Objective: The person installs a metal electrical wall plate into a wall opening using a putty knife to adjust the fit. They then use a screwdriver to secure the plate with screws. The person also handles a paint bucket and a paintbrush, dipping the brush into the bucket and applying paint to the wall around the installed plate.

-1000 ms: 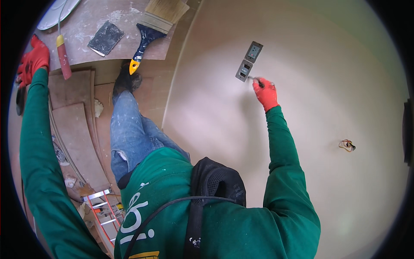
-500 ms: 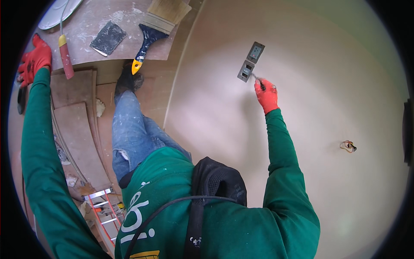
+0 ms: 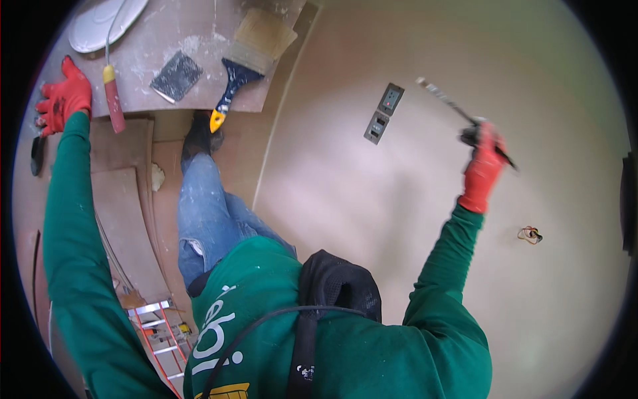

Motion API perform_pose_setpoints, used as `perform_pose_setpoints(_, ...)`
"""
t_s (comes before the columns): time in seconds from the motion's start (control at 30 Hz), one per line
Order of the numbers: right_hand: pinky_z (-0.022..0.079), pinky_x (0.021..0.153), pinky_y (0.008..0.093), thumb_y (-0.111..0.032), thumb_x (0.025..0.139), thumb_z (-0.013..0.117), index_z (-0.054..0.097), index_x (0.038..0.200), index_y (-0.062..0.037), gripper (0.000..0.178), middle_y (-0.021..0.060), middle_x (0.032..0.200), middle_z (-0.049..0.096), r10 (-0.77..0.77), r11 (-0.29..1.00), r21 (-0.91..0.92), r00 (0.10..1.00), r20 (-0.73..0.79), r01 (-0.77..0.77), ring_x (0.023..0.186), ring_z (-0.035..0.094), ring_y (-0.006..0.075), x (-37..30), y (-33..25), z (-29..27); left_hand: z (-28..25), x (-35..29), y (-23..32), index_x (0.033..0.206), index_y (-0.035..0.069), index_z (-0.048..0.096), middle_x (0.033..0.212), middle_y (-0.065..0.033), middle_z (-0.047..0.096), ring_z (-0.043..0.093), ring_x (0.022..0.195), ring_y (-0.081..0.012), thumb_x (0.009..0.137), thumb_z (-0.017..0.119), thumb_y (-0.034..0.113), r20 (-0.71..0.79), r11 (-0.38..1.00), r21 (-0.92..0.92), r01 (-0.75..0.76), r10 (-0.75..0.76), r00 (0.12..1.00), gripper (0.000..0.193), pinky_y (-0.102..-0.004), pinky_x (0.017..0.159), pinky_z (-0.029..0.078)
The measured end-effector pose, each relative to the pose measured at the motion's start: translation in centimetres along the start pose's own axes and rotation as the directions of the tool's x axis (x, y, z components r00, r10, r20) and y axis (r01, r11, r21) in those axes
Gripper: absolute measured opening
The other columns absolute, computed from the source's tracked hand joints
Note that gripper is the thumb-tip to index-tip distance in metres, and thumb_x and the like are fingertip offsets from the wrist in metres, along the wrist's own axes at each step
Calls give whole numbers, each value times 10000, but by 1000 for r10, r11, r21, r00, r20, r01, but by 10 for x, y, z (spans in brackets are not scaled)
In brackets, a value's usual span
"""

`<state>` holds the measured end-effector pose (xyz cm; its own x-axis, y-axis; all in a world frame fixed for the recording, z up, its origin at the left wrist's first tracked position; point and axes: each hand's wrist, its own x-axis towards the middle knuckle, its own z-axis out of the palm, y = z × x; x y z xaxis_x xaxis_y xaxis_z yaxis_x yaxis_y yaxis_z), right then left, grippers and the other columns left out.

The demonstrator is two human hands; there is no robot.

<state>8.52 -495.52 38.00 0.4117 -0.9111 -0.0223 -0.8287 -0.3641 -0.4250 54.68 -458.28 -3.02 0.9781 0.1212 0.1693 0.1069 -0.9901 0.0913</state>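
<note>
My right hand [image 3: 484, 163], in a red glove, is closed around a slim paintbrush [image 3: 452, 106] with a dark handle and pale tip. The brush is held up in front of the wall, right of two grey electrical outlet plates [image 3: 383, 113] and apart from them. On the left, my left hand [image 3: 68, 94], also red-gloved, is spread open at the edge of a paint-spotted board [image 3: 143, 100]. Beside it lies a tool with a red and yellow handle [image 3: 113, 100] and a bent wire shaft. A dark handle [image 3: 37, 156] shows just below that hand.
The board also bears a wide brush [image 3: 232, 80], a dark sanding pad [image 3: 176, 76] and a white lid [image 3: 103, 23]. Loose wires [image 3: 530, 234] stick out of the wall [image 3: 332, 199] at right. Below stand leaning panels [image 3: 123, 199] and a red-railed ladder [image 3: 159, 339].
My right hand has moved right, away from the outlet plates, and the brush now points up and left. My left hand stays at the board's edge. The view has shifted slightly.
</note>
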Motion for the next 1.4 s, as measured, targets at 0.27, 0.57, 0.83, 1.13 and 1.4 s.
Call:
perform_pose_setpoints(0.27, 536, 667, 355, -226, 1015, 471, 587, 1129, 58, 327, 163, 851, 639, -486, 777, 427, 872, -62, 463, 712, 643, 240, 64, -163, 6, -23, -15, 14, 1504, 141, 327, 1538, -228, 292, 268, 1401, -472, 890, 321, 743, 1, 998, 53, 26, -26, 1000, 860, -611, 1130, 121)
perform_pose_setpoints(0.57, 508, 660, 252, -157, 956, 604, 634, 1003, 34, 199, 70, 813, 655, -353, 866, 468, 876, 329, 173, 716, 615, 127, 120, -191, 113, -28, -13, 14, 1507, 131, 307, 1540, -240, 276, 241, 1408, -484, 916, 311, 711, 56, 998, 57, 12, -16, 998, 829, -639, 1123, 111)
perform_pose_setpoints(0.83, 526, 691, 283, -152, 951, 581, 637, 1023, 35, 208, 81, 838, 671, -349, 845, 524, 849, 396, 103, 748, 645, 148, 118, -197, 109, -30, -13, 12, 1509, 129, 301, 1546, -241, 263, 223, 1416, -483, 915, 313, 713, 68, 999, 49, 19, -22, 997, 833, -646, 1122, 100)
perform_pose_setpoints(1.13, 533, 765, 331, -199, 984, 480, 595, 1135, 53, 316, 131, 927, 673, -372, 671, 736, 817, 441, -92, 827, 660, 222, 118, -150, 88, -11, -15, 10, 1497, 141, 339, 1521, -225, 317, 271, 1396, -475, 895, 317, 738, -1, 994, 108, 12, -11, 1000, 848, -627, 1114, 134)
perform_pose_setpoints(1.4, 515, 728, 386, -287, 987, 537, 579, 1197, -23, 340, 99, 906, 641, 36, 367, 910, 980, 195, -194, 795, 631, 266, 46, -31, 34, 1, -7, 2, 1495, 128, 332, 1516, -240, 312, 257, 1392, -504, 861, 312, 776, -20, 1000, 0, -19, 19, 1000, 907, -642, 1114, 109)
